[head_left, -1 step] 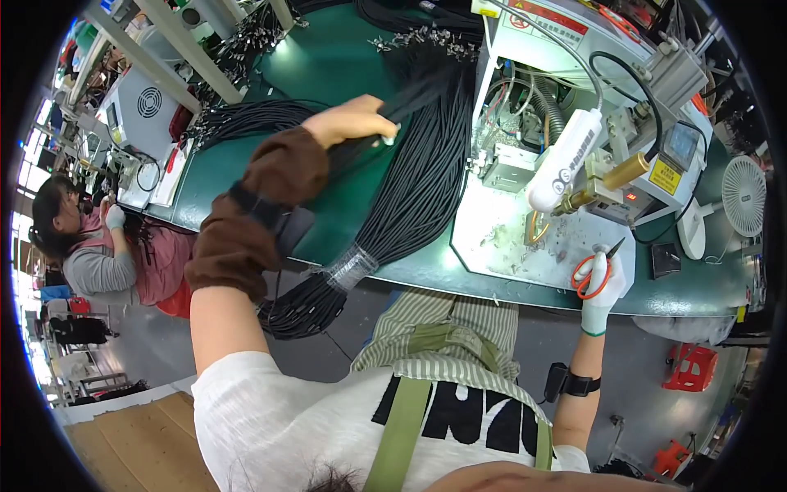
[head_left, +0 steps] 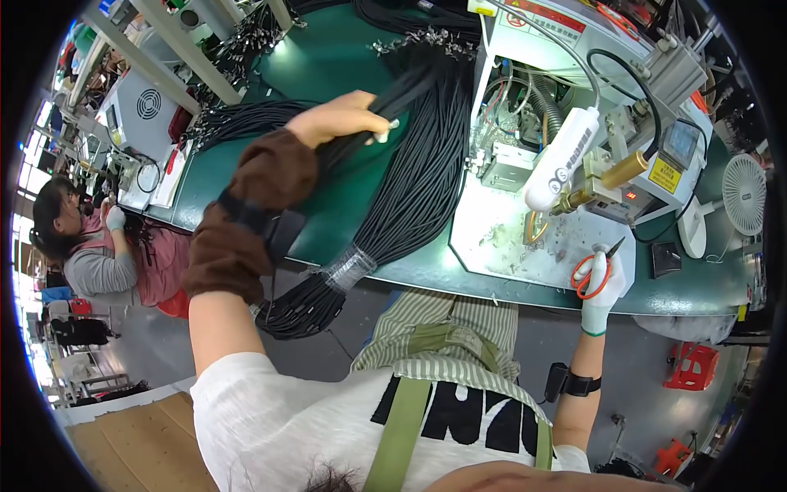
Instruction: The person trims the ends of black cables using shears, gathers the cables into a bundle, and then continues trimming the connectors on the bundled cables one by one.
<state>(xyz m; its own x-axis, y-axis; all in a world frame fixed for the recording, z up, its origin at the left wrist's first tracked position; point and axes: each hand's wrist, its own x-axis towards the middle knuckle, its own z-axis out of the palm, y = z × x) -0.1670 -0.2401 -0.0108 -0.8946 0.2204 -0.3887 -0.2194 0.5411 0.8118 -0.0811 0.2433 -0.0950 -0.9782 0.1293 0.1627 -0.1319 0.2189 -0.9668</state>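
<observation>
My left hand (head_left: 340, 119), its forearm in a brown sleeve, is closed round a strand of black cables (head_left: 406, 92). They run from the fingers toward the far end of a large bundle of black cables (head_left: 422, 168). Clear wrap (head_left: 351, 269) binds the bundle close to the table's front edge, and its looped near end hangs over that edge. A small white piece shows at my left fingertips. At the right, my right hand (head_left: 600, 283) wears a white glove and grips scissors (head_left: 584, 277) with orange handles, blades pointing away from me, beside the white plate.
A machine with a brass cylinder (head_left: 627, 170) and a white handheld device (head_left: 564, 160) stands over the white plate (head_left: 492, 246). More black cables (head_left: 254, 119) lie at the left on the green table (head_left: 316, 53). A white fan (head_left: 744, 197) stands right; a co-worker (head_left: 98, 254) sits left.
My left hand has shifted slightly left and toward me, drawing the held cables with it. My right hand and the scissors have stayed in place.
</observation>
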